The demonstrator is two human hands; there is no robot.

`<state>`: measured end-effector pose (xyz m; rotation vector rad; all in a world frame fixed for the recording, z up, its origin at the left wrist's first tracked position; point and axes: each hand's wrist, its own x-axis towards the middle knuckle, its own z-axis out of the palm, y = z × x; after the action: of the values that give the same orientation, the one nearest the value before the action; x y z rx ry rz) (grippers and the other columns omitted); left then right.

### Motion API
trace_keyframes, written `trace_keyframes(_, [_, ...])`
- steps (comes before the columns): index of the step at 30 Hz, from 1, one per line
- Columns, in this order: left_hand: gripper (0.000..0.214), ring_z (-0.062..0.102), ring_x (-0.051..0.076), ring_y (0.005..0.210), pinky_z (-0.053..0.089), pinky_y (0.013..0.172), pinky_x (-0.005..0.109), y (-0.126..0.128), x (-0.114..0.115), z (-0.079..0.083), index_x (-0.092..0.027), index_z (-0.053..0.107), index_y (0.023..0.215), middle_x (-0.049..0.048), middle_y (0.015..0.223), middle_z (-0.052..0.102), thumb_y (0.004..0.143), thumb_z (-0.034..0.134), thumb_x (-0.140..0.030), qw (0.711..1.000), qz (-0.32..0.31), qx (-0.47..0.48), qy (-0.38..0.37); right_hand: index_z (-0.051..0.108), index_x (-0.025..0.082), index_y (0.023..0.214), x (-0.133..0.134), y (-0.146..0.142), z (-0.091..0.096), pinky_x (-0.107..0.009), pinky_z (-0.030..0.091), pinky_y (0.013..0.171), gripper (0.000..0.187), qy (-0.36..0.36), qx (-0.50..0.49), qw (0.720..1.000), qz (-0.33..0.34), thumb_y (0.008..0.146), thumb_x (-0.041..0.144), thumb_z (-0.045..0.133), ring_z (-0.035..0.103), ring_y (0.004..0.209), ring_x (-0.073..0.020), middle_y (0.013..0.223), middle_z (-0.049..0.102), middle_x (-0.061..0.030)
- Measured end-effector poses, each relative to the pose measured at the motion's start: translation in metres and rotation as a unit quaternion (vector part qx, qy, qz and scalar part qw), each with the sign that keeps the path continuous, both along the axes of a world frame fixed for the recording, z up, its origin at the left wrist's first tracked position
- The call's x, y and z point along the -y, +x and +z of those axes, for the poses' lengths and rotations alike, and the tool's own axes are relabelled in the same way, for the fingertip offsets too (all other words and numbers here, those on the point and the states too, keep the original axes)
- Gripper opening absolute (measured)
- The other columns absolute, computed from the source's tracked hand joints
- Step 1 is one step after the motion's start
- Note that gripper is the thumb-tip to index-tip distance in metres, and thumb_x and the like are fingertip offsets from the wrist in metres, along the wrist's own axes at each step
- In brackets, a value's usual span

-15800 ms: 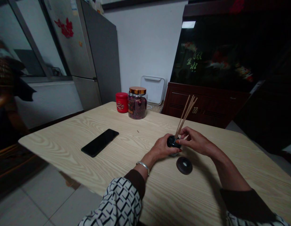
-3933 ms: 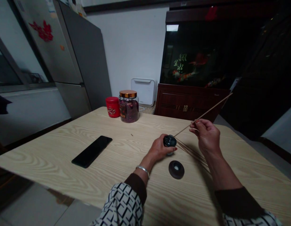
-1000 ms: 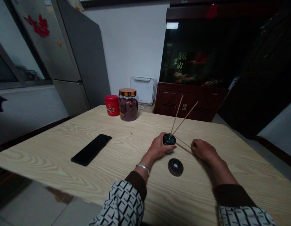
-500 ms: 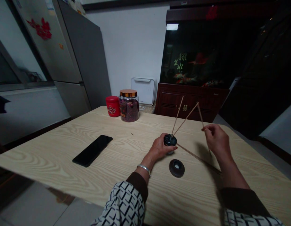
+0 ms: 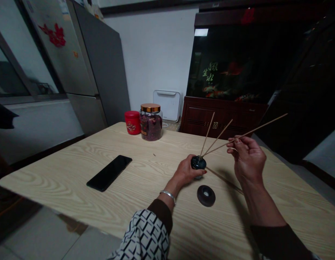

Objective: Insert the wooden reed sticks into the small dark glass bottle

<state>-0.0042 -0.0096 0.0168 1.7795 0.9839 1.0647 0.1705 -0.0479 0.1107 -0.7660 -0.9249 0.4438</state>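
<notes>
My left hand is wrapped round a small dark bottle standing on the wooden table. Two thin reed sticks stand in its mouth and lean to the right. My right hand pinches a third stick, whose lower tip reaches the bottle's mouth while its long end points up to the right. Another stick lies flat on the table between bottle and right forearm. A round dark cap lies just in front of the bottle.
A black phone lies on the table's left half. A red tin and a glass jar with a copper lid stand at the far edge. Beyond are a fridge, a white box and a fish tank on a dark cabinet.
My right hand picked one stick up off the table, raised it and has brought its tip to the bottle's mouth. My left hand has stayed on the bottle.
</notes>
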Motion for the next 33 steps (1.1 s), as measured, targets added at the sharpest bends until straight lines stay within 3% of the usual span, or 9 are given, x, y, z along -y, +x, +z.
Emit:
trace_keyframes(9, [0.066, 0.065, 0.023, 0.093, 0.051, 0.083, 0.034, 0.001, -0.001, -0.001, -0.018, 0.061, 0.119, 0.0067, 0.101, 0.070, 0.064, 0.086, -0.042, 1.000, 0.007, -0.009, 0.004, 0.066, 0.019, 0.093, -0.004, -0.014, -0.011, -0.024, 0.055, 0.055, 0.022, -0.050, 0.118, 0.992, 0.011, 0.082, 0.036, 0.074, 0.066, 0.071, -0.0135, 0.088, 0.071, -0.0037])
trace_keyframes(14, [0.066, 0.064, 0.022, 0.091, 0.052, 0.083, 0.033, -0.001, 0.000, 0.000, -0.018, 0.061, 0.120, 0.0060, 0.099, 0.070, 0.063, 0.086, -0.040, 1.000, 0.006, -0.010, 0.000, 0.066, 0.019, 0.090, -0.008, -0.023, -0.023, -0.022, 0.044, 0.045, 0.031, -0.136, 0.178, 0.973, 0.053, 0.078, 0.046, 0.074, 0.060, 0.061, -0.0131, 0.080, 0.068, -0.0025])
trace_keyframes(17, [0.064, 0.064, 0.022, 0.091, 0.052, 0.083, 0.033, -0.001, -0.001, -0.001, -0.018, 0.061, 0.118, 0.0063, 0.099, 0.070, 0.063, 0.086, -0.040, 1.000, 0.004, -0.008, 0.005, 0.066, 0.018, 0.092, -0.009, -0.017, -0.028, -0.023, 0.040, 0.045, 0.036, -0.186, 0.222, 0.956, 0.047, 0.078, 0.051, 0.072, 0.055, 0.056, -0.0133, 0.068, 0.062, 0.0000])
trace_keyframes(19, [0.064, 0.064, 0.022, 0.091, 0.052, 0.084, 0.034, -0.001, -0.002, -0.002, -0.017, 0.062, 0.118, 0.0069, 0.100, 0.070, 0.064, 0.086, -0.042, 1.000, 0.005, -0.005, 0.012, 0.065, 0.019, 0.095, -0.009, -0.001, -0.032, -0.025, 0.041, 0.048, 0.037, -0.210, 0.254, 0.943, 0.045, 0.081, 0.053, 0.067, 0.057, 0.059, -0.0149, 0.073, 0.065, -0.0019])
trace_keyframes(22, [0.064, 0.064, 0.023, 0.092, 0.052, 0.086, 0.037, 0.000, -0.002, -0.003, -0.017, 0.062, 0.118, 0.0078, 0.100, 0.069, 0.064, 0.086, -0.042, 1.000, 0.004, -0.002, 0.014, 0.066, 0.020, 0.088, -0.006, 0.036, -0.044, -0.029, 0.045, 0.059, 0.027, -0.257, 0.394, 0.882, 0.023, 0.084, 0.046, 0.062, 0.061, 0.068, -0.0177, 0.081, 0.069, -0.0044])
trace_keyframes(26, [0.063, 0.064, 0.024, 0.094, 0.053, 0.089, 0.041, 0.000, -0.001, -0.002, -0.017, 0.062, 0.118, 0.0084, 0.100, 0.069, 0.064, 0.086, -0.039, 1.000, 0.003, 0.000, 0.011, 0.069, 0.022, 0.080, -0.001, 0.073, -0.066, -0.028, 0.041, 0.067, 0.008, -0.394, 0.590, 0.705, 0.005, 0.078, 0.028, 0.064, 0.062, 0.077, -0.0185, 0.083, 0.071, -0.0036])
trace_keyframes(28, [0.063, 0.065, 0.024, 0.094, 0.053, 0.089, 0.041, 0.000, -0.001, -0.002, -0.017, 0.062, 0.117, 0.0083, 0.100, 0.069, 0.064, 0.086, -0.039, 1.000, 0.002, 0.003, 0.008, 0.069, 0.023, 0.080, 0.000, 0.077, -0.073, -0.028, 0.038, 0.065, 0.007, -0.438, 0.622, 0.649, -0.002, 0.076, 0.024, 0.063, 0.062, 0.076, -0.0182, 0.084, 0.071, -0.0038])
trace_keyframes(30, [0.062, 0.065, 0.024, 0.094, 0.053, 0.088, 0.039, 0.000, -0.001, -0.003, -0.018, 0.062, 0.117, 0.0078, 0.100, 0.069, 0.064, 0.086, -0.039, 1.000, 0.000, 0.006, 0.006, 0.069, 0.022, 0.080, 0.000, 0.074, -0.074, -0.028, 0.036, 0.063, 0.009, -0.453, 0.633, 0.628, -0.009, 0.077, 0.022, 0.061, 0.062, 0.076, -0.0187, 0.086, 0.071, -0.0050])
trace_keyframes(33, [0.061, 0.065, 0.023, 0.092, 0.053, 0.086, 0.037, -0.001, -0.002, -0.004, -0.018, 0.062, 0.117, 0.0065, 0.100, 0.070, 0.064, 0.086, -0.039, 1.000, 0.000, 0.005, 0.010, 0.069, 0.022, 0.078, -0.003, 0.070, -0.074, -0.027, 0.036, 0.064, 0.009, -0.455, 0.638, 0.622, -0.003, 0.077, 0.022, 0.060, 0.062, 0.076, -0.0190, 0.086, 0.071, -0.0061])
